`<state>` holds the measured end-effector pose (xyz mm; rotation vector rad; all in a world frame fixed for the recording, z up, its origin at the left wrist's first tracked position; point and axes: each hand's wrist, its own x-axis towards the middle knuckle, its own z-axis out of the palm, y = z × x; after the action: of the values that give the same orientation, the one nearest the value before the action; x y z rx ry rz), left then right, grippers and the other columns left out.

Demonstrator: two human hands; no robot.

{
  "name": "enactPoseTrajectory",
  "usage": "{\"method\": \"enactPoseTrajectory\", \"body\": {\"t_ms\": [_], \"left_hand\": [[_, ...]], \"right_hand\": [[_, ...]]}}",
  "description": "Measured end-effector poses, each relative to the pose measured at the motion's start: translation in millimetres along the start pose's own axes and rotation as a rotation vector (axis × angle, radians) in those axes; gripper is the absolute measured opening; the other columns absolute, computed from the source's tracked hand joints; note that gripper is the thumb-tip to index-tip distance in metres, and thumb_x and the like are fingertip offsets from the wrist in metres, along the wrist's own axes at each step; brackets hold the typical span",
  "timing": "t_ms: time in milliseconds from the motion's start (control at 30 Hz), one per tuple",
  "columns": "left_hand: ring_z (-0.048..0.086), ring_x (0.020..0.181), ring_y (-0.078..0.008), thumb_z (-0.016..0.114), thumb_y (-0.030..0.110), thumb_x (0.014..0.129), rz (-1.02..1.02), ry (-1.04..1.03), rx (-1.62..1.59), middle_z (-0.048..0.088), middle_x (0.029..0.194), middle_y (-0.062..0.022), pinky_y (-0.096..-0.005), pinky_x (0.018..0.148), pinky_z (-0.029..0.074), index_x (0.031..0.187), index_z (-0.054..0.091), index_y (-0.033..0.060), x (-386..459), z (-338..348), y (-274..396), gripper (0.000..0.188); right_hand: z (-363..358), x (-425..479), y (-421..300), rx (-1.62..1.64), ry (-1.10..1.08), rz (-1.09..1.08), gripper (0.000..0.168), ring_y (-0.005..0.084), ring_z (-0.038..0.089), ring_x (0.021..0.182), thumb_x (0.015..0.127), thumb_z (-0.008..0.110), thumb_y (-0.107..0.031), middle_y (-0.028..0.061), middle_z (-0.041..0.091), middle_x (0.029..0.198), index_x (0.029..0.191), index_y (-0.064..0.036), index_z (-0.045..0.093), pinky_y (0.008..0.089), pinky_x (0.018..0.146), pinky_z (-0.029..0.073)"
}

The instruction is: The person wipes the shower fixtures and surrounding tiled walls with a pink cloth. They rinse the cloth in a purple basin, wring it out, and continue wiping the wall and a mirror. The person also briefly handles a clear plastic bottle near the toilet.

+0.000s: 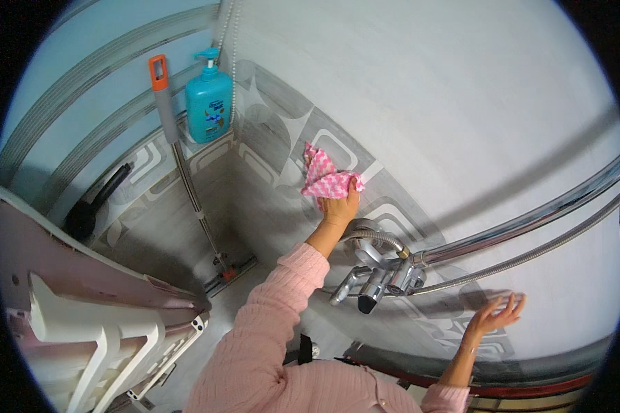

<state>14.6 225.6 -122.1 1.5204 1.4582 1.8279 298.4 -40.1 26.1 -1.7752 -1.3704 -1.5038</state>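
Note:
My left hand (pixel 341 209) grips a pink-and-white patterned cloth (pixel 326 178) and presses it to the patterned grey tile band on the wall. Part of the cloth hangs loose beyond the fingers, which it mostly covers. Just below and to the right of that hand is a chrome shower mixer tap (pixel 380 281) with a metal hose (pixel 511 266) and a chrome riser pipe (pixel 527 224). Further right, my right hand (pixel 496 316) is empty, its fingers spread close to the wall; whether they touch it I cannot tell.
On a corner ledge stands a blue pump bottle (pixel 209 106). A squeegee mop (pixel 186 170) with an orange-ended handle leans beside it. A black handled item (pixel 90 209) lies left. White plastic racks (pixel 98 330) occupy the lower left.

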Motion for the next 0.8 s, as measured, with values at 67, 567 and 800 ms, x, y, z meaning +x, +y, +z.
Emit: {"method": "enactPoseTrajectory", "body": {"t_ms": [67, 567, 800], "left_hand": [[0.053, 0.078, -0.0350, 0.046, 0.030, 0.083, 0.157, 0.218, 0.000, 0.058, 0.080, -0.0188, -0.0471, 0.067, 0.038, 0.083, 0.059, 0.0038, -0.9, 4.2, 8.4, 0.029], [0.055, 0.078, -0.0292, 0.047, 0.036, 0.082, 0.023, 0.437, 0.416, 0.060, 0.078, -0.0132, -0.0459, 0.073, 0.038, 0.091, 0.057, 0.0054, -6.3, 27.4, -37.0, 0.033], [0.032, 0.115, -0.0383, 0.051, 0.032, 0.080, -0.340, 0.239, -0.120, 0.038, 0.122, -0.0211, -0.0510, 0.095, 0.019, 0.107, 0.049, 0.0021, -8.1, 28.2, 11.0, 0.040]], "right_hand": [[-46.3, 24.4, -42.0, 0.323, 0.090, -0.169, 0.030, 0.0379, 0.034, 0.119, 0.089, 0.038, -0.021, 0.0228, 0.034, 0.129, 0.112, -0.003, 0.044, 0.0536, 0.097, 0.021], [33.4, 210.8, -316.2, 0.119, -0.184, -1.125, 0.053, 0.0158, 0.016, 0.130, 0.080, 0.049, -0.037, -0.0054, 0.023, 0.139, 0.129, -0.021, 0.035, 0.0446, 0.106, 0.010], [28.4, 210.3, -332.8, 0.061, -0.152, -1.125, 0.052, 0.0170, 0.017, 0.130, 0.081, 0.046, -0.039, -0.0049, 0.023, 0.139, 0.129, -0.022, 0.035, 0.0454, 0.105, 0.011]]}}
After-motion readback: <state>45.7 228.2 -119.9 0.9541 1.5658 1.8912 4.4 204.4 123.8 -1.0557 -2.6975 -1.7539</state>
